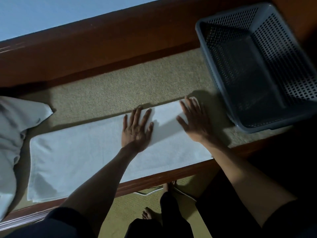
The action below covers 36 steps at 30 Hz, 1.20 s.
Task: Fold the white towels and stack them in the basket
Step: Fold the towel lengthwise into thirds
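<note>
Your left hand (137, 127) and right hand (193, 121) lie flat, fingers straight, pressing the towel (77, 157) smooth at frame centre; basket (221, 90) waits upper right.

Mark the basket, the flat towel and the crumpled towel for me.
basket (253, 71), head view, its bare floor.
flat towel (77, 157), head view, open left half.
crumpled towel (17, 117), head view, upper fold of the heap.

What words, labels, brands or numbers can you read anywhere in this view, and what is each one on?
No text can be read in this view.
Flat white towel: plain, no tag or print showing; the left hand and right hand lie on it and cover part of it.
Crumpled towel pile: no label visible.
Grey basket: perforated walls, no brand or number showing; slightly blurred.
</note>
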Available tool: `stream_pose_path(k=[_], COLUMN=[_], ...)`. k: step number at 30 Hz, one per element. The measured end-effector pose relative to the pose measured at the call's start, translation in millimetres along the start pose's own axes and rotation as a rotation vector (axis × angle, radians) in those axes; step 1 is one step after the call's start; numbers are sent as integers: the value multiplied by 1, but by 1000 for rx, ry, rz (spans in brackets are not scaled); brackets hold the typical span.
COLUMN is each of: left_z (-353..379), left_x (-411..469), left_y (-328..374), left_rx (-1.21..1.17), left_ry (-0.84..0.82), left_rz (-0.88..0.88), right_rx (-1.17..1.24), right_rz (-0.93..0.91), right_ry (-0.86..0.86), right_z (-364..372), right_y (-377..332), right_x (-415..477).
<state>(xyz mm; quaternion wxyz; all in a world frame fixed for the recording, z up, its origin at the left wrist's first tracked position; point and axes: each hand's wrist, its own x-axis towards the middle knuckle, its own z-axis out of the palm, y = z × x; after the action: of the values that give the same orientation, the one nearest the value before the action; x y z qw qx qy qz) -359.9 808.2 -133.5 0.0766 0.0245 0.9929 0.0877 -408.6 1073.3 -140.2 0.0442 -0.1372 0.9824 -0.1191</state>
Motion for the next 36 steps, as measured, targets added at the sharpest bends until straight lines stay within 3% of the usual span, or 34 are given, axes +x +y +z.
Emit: stream_pose_path(k=[2,4,10,15,19,22,26,36], left_z=[-2,-2,-1,-1,-3,-1,4,-15], left_x=[0,-1,-1,-1,-2,-3,-14,-75], left_y=[0,2,2,-1,-2,-4,-16,-153], left_rx=[1,8,-1,-5,-9,-29,-64,-43], left_ry=[-9,-16,-13,-19,-30,-21,30,27], left_rz=[-7,-14,-14,-11,-25,14,40,-247], right_rx=[38,46,119,83,16,113,300,58], right_rz=[178,227,-69,-203,-34,125,157,161], right_ry=[68,140,123,71,96,134,137,118], right_z=[-2,-6,17,18,13,8,17,40], right_y=[-4,-15,-69,-37,-19,-48,-121,-136], right_x=[1,-5,-59,-73,-61,-44,-19,-18])
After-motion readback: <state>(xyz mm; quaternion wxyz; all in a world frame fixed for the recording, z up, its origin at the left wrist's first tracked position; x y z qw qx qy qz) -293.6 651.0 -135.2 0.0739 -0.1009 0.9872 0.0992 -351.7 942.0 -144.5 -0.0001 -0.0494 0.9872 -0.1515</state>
